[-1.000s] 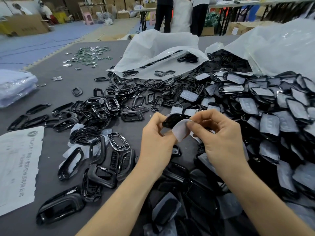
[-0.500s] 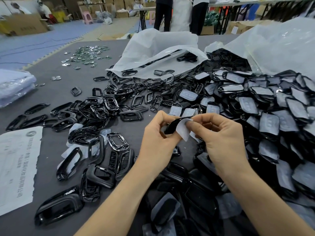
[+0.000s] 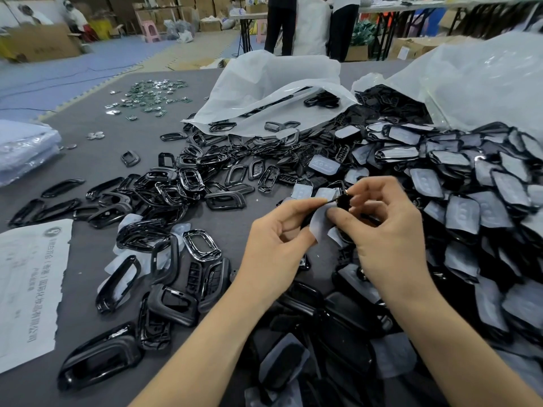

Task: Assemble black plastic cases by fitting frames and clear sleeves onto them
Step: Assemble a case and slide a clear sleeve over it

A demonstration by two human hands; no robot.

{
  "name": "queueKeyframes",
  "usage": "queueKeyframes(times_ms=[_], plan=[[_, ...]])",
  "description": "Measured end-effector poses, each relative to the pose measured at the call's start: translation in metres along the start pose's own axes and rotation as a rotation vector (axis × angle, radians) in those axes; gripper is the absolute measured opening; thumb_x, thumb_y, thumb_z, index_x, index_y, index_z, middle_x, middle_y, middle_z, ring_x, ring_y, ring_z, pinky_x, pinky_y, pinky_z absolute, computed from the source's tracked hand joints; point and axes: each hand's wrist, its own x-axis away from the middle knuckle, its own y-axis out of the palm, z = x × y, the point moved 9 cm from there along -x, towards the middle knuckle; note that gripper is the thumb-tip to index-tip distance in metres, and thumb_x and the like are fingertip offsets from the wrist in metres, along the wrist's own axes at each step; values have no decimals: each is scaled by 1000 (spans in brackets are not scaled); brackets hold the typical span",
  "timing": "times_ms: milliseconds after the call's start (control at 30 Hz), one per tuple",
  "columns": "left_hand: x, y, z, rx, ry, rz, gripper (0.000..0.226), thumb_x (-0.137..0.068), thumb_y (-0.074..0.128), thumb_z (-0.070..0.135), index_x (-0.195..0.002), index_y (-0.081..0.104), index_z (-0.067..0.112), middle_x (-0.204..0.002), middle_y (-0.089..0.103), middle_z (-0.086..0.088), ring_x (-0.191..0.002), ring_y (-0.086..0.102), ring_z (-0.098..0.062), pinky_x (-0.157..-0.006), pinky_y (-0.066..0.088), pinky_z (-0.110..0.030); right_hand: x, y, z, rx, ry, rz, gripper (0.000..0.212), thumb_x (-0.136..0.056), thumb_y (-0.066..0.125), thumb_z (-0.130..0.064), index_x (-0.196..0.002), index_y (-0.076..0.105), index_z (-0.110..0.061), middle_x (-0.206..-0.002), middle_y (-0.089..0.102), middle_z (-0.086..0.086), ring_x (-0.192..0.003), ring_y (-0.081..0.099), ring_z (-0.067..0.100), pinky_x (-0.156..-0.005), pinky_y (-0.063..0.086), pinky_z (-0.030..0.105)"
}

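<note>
The 2 hands meet just above the tabletop point(image 3: 235, 227). The left hand point(image 3: 276, 245) pinches the upper edge of a clear sleeve point(image 3: 318, 223) between thumb and forefinger. The right hand point(image 3: 388, 239) has its fingers curled round a small black case point(image 3: 344, 201), with its thumb pressed on the sleeve. Case and sleeve touch, held between the 2 hands; how far the sleeve is on the case cannot be told.

Directly under the left hand lies a bare grey strip, the only free ground close by. Below both wrists, larger black shells point(image 3: 338, 333) are heaped against the forearms. Left of the left hand, loose black frames point(image 3: 176, 186) are scattered and overlapping, thinning out towards a printed paper sheet point(image 3: 26, 289) with a torn edge. Right of the right hand, a dense pile of sleeved cases point(image 3: 470, 207) rises right beside the knuckles.

Beyond the hands, a white plastic bag point(image 3: 264, 92) lies open with frames spilling from its mouth. Far left beyond it, small shiny badges point(image 3: 152, 95) sit near the tabletop's slanting left edge, with bare grey surface between them and the frames.
</note>
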Motion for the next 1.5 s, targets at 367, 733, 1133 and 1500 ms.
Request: queueKeyframes(times_ms=[367,733,1133,1500], plan=[[1,9,-16,219,-163,-99,34,-83,56,-11,-105,67,12,-93,74,-8,-91,70,-18,-90,55,-34,-2,12,22,-300,307,-190,21,-82,65,5,-88,69,-14,-75,68,0,-69,63,6,-62,52,17],[2,8,-17,185,-150,-44,22,-96,47,-2,-99,66,9,-87,75,-3,-85,71,-13,-74,58,-25,0,14,17,-305,287,-170,26,-82,58,11,-79,64,-14,-68,60,0,-68,52,17,-67,44,27],[2,7,-15,176,-138,4,22,-97,47,-2,-95,67,7,-78,75,-3,-77,71,-10,-67,57,-20,-2,15,16,-252,240,-233,26,-82,58,10,-79,66,-14,-67,62,1,-65,57,15,-63,49,24],[2,0,-15,208,-151,96,26,-97,47,-2,-103,69,11,-78,63,-16,-77,67,-15,-76,57,-22,3,9,-22,300,-295,-78,15,-85,66,-2,-85,67,-17,-96,62,-9,-95,59,12,-74,50,26]])
